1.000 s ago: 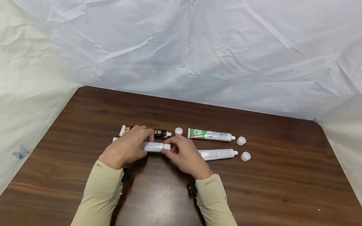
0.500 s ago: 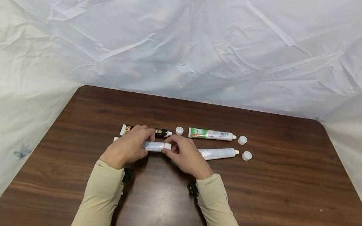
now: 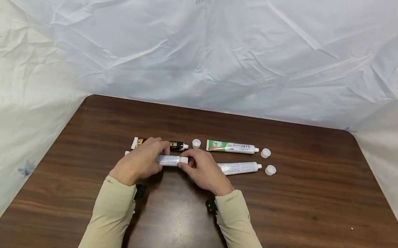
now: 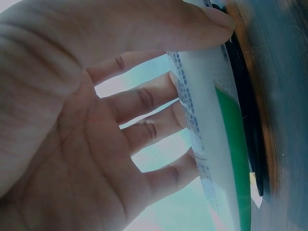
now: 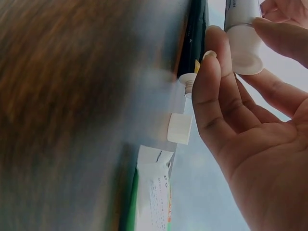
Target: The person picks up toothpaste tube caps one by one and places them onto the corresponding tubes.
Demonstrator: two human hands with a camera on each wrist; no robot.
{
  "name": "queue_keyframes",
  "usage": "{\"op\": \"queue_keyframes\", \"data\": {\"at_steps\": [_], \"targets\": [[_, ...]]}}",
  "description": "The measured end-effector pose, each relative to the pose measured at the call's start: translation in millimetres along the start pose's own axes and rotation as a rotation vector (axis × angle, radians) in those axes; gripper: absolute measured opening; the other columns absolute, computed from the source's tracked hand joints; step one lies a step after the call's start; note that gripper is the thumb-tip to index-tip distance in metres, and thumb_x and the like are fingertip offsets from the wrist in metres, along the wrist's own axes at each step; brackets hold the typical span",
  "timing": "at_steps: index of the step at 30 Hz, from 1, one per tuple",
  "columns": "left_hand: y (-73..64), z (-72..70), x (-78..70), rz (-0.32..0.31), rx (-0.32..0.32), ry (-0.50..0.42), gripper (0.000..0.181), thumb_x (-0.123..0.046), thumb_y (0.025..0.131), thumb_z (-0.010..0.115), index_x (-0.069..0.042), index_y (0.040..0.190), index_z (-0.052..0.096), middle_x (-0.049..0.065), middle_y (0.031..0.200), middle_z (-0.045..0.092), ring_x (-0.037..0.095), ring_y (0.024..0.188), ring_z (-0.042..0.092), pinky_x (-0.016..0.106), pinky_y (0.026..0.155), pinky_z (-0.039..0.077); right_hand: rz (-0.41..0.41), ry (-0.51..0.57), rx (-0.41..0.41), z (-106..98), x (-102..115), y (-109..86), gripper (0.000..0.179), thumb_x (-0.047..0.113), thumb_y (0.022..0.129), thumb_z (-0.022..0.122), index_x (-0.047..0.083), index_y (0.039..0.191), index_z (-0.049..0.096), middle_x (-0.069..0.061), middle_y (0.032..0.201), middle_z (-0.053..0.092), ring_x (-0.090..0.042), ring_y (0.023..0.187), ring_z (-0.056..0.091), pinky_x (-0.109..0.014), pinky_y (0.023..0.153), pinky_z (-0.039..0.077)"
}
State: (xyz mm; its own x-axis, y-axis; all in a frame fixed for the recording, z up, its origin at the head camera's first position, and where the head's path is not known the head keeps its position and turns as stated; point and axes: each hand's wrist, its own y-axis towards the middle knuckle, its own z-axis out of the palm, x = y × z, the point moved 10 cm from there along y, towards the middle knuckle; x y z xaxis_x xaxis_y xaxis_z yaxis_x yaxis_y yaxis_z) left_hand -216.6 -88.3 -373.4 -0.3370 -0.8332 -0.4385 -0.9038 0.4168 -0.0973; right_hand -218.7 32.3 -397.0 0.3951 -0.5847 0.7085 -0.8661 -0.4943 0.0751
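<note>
A white toothpaste tube (image 3: 168, 161) with a green stripe lies sideways between both hands. My left hand (image 3: 143, 160) grips its body, the thumb on one side and the fingers on the other, as the left wrist view shows along the tube (image 4: 207, 106). At the tube's right end, my right hand (image 3: 208, 171) pinches the white cap (image 5: 244, 50) between thumb and fingers. The cap sits on the tube's end. Just behind the hands is a black toothpaste tube (image 3: 177, 146), uncapped and partly hidden by the left hand.
A loose white cap (image 3: 196, 144) stands by the black tube's nozzle. To the right lie a green and white tube (image 3: 233, 147) and a white tube (image 3: 241, 168), both uncapped, each beside a cap (image 3: 265, 153). All rest on a dark wooden table (image 3: 303, 221).
</note>
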Motion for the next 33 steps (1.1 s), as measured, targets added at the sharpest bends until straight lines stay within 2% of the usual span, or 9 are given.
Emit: {"op": "queue_keyframes", "data": {"at_steps": [8,20,33], "targets": [[-0.6,-1.5,-0.6,0.015,-0.016,-0.009,0.026,0.009,0.077,0.073,-0.010,0.092,0.064,0.005,0.094,0.061,0.025,0.092,0.054,0.038,0.079,0.047,0.013,0.056,0.017,2.7,-1.4,-1.7,0.018,0.023,0.100,0.068,0.016,0.116,0.067,0.003,0.088,0.067,-0.010,0.079,0.063,-0.024,0.071,0.052],[-0.6,0.2,-0.3,0.005,-0.006,-0.010,0.025,0.007,0.080,0.072,-0.011,0.093,0.063,0.005,0.096,0.060,0.025,0.092,0.052,0.039,0.079,0.046,0.029,0.031,0.034,4.0,-3.5,-1.7,0.016,0.027,0.101,0.067,0.016,0.112,0.068,0.005,0.081,0.062,-0.010,0.070,0.056,-0.024,0.066,0.046],[-1.5,-2.5,-1.0,0.006,-0.006,-0.007,0.025,0.008,0.079,0.072,-0.011,0.093,0.064,0.005,0.095,0.061,0.024,0.090,0.052,0.039,0.077,0.045,0.005,0.059,0.050,5.9,-1.9,-1.2,0.019,0.026,0.102,0.064,0.017,0.119,0.064,0.004,0.081,0.061,-0.012,0.069,0.056,-0.023,0.065,0.045]]}}
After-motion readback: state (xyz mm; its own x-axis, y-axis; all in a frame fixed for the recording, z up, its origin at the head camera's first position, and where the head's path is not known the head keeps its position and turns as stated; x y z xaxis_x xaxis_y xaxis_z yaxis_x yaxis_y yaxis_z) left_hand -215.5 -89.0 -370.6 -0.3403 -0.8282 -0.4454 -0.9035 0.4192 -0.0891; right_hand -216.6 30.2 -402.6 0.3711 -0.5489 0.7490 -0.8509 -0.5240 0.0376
